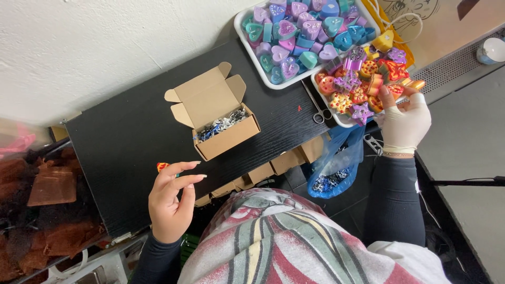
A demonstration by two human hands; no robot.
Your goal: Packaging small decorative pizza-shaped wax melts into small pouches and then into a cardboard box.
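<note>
We note our left hand (171, 202) pinching a small orange piece (162, 166) over the black surface (131, 152), our gloved right hand (404, 123) reaching into the tray of orange and purple shapes (357, 94), while the open cardboard box (221, 123) holds only shredded filler.

The bare left hand (169, 202) is raised with fingers half curled and thumb and forefinger pinched together, while the gloved right hand (404, 122) reaches forward on a dark-sleeved arm, palm down, fingers bent at the tips.
</note>
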